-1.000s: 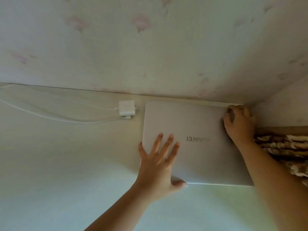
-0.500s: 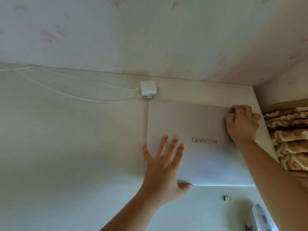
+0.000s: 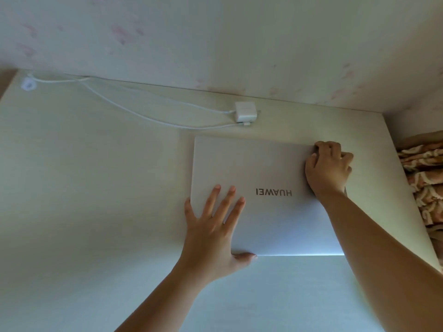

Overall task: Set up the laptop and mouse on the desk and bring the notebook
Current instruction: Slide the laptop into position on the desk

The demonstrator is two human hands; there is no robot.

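Two hands rest on a closed laptop (image 3: 266, 168) lying flat on a pale table (image 3: 96, 188) near the wall.

The left hand (image 3: 213, 233) lies flat, fingers (image 3: 229, 200) spread wide on the lid; the right hand (image 3: 328, 166) curls its fingers over the far right corner. A white charger (image 3: 245, 111) sits just beyond the laptop.

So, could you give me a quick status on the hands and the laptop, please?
Left hand flat on closed laptop, thumb at near edge. Right hand gripping far right corner. Charger just behind it.
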